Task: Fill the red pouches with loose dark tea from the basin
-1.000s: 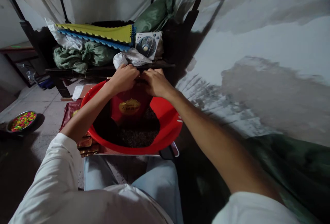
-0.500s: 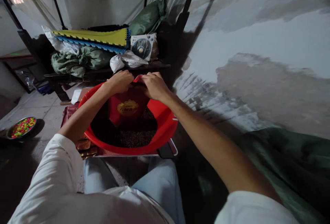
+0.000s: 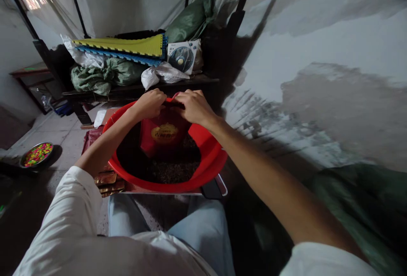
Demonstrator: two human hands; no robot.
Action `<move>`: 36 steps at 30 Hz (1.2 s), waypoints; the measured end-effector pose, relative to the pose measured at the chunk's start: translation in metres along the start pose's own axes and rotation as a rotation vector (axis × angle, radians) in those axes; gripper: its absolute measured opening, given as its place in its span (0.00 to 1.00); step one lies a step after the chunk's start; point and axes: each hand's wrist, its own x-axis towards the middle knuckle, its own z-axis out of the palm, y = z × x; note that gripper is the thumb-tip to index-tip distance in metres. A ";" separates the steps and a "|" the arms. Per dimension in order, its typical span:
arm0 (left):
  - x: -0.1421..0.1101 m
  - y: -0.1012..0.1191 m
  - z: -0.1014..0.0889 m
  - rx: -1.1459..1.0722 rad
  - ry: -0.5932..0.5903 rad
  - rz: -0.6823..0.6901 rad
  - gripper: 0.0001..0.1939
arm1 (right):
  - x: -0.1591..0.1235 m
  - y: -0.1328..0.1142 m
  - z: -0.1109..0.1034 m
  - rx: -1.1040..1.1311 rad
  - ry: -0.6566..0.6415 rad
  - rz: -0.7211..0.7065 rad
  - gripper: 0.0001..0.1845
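A red bag (image 3: 162,146) with a gold label hangs upright inside a wide red plastic basin (image 3: 210,153). My left hand (image 3: 150,103) is closed on the left side of the bag's top edge. On the right side of the same edge, my right hand (image 3: 194,105) grips with bent fingers. Dark loose material (image 3: 171,171), too fine to name, lies in the basin around the bag's lower part. Whether the bag's bottom rests on it, I cannot tell. My fingertips are partly hidden behind the bag's rim.
Flattened packets (image 3: 108,180) and a dark phone-like object (image 3: 211,189) lie at the basin's near side. A metal bowl of bright colored pieces (image 3: 37,155) stands at left. Behind, a bench holds foam mats (image 3: 124,46), sacks and a box fan (image 3: 182,58). Green cloth (image 3: 359,208) lies at right.
The whole view has shifted slightly, so things appear a little farther right. Both hands keep their hold on the bag's top edge, with their grip almost unchanged.
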 end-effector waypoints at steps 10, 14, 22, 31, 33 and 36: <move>-0.013 -0.017 -0.002 -0.004 -0.002 -0.001 0.09 | 0.003 0.003 0.003 -0.020 0.001 -0.020 0.23; -0.023 -0.031 0.000 -0.122 0.002 -0.045 0.07 | -0.008 0.015 0.003 0.005 0.034 0.019 0.17; -0.044 -0.044 0.000 -0.269 0.096 -0.176 0.07 | -0.023 0.034 0.001 0.160 0.095 0.037 0.12; -0.052 -0.054 -0.001 -0.236 0.114 -0.222 0.12 | -0.040 0.050 -0.003 0.064 0.114 0.134 0.13; -0.052 -0.057 -0.001 -0.232 0.074 -0.226 0.12 | -0.044 0.053 -0.003 0.094 0.108 0.148 0.14; -0.052 -0.061 -0.003 -0.204 0.040 -0.225 0.11 | -0.051 0.058 -0.004 0.063 0.097 0.164 0.15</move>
